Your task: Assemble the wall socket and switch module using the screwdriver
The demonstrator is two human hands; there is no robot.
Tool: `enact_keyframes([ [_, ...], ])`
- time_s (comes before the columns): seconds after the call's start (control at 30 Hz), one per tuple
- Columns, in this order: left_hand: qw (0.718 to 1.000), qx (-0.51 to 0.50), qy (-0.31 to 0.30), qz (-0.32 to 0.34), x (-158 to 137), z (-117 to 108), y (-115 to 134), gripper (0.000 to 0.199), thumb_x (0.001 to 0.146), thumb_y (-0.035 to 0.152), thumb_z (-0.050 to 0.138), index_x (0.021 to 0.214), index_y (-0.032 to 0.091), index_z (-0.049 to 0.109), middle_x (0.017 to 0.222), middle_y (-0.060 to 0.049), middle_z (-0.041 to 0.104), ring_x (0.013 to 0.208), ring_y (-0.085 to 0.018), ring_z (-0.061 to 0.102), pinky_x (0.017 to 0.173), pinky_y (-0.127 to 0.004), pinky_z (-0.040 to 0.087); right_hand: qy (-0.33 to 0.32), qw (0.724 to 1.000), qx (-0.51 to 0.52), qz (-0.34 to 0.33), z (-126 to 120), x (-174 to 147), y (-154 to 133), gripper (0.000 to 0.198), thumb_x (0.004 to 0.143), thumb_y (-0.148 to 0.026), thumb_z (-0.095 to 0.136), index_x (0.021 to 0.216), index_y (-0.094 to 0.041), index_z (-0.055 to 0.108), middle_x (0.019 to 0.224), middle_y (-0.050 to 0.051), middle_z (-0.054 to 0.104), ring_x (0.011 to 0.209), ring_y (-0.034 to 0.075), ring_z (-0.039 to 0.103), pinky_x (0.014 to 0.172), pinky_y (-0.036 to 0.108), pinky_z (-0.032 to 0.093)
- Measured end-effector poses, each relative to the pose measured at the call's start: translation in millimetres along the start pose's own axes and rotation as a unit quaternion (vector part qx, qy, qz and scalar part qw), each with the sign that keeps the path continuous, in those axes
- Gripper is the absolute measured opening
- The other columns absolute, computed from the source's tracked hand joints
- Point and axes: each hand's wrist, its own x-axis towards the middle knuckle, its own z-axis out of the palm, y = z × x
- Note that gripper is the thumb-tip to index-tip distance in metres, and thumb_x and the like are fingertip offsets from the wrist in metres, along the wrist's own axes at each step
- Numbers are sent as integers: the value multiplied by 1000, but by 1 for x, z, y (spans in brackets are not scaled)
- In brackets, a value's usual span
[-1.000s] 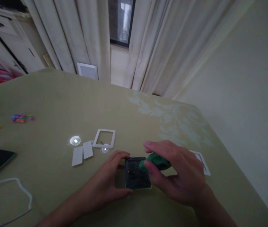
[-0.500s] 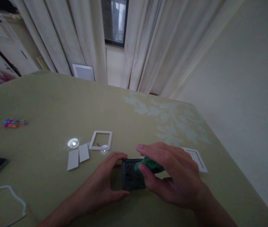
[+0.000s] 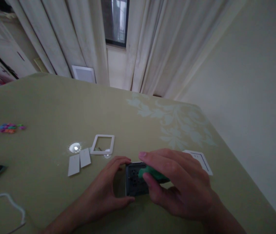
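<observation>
Olive tablecloth (image 3: 55,107) covers the table, and near its front edge a dark switch module (image 3: 134,182) is braced by the left hand (image 3: 108,191) gripping its left side. Just right of the module, a green-handled screwdriver (image 3: 152,174) is clenched in the right hand (image 3: 179,188); the tip is best kept square to the screw while the module is pressed flat. Behind the module lies a white frame (image 3: 102,144).

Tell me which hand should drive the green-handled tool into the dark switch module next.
Right. The right hand already grips the green tool over the module, while the left hand braces the module's left edge.
</observation>
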Motion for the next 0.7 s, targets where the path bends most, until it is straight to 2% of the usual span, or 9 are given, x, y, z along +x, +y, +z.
enact_keyframes([
  [0.2,1000,-1,-4,3,1,3,-5,91,75,28,92,151,44,43,152,-5,60,144,-39,58,122,-56,52,-11,1000,4,-2,3,-2,1,27,106,-18,62,132,-12,67,114,6,83,97,16,78,80,29,59],
  [0.33,1000,-4,-3,4,2,1,-3,87,77,30,93,148,45,44,148,-3,62,139,-36,62,118,-54,56,-8,1000,9,-4,4,-2,2,27,105,-17,63,131,-13,67,113,5,83,97,15,77,82,27,59],
  [0.5,1000,-27,12,2,4,4,-1,90,73,30,95,147,46,47,145,-3,65,137,-37,64,116,-52,57,7,1000,7,-7,2,0,-2,27,103,-14,63,129,-14,67,108,3,83,93,14,78,81,27,60],
  [0.7,999,-42,-19,-10,6,3,2,86,75,27,93,147,43,48,148,-4,64,141,-37,61,120,-52,54,-9,1000,3,-9,3,1,-3,27,104,-16,61,130,-15,66,106,5,84,88,16,79,76,30,61],
])
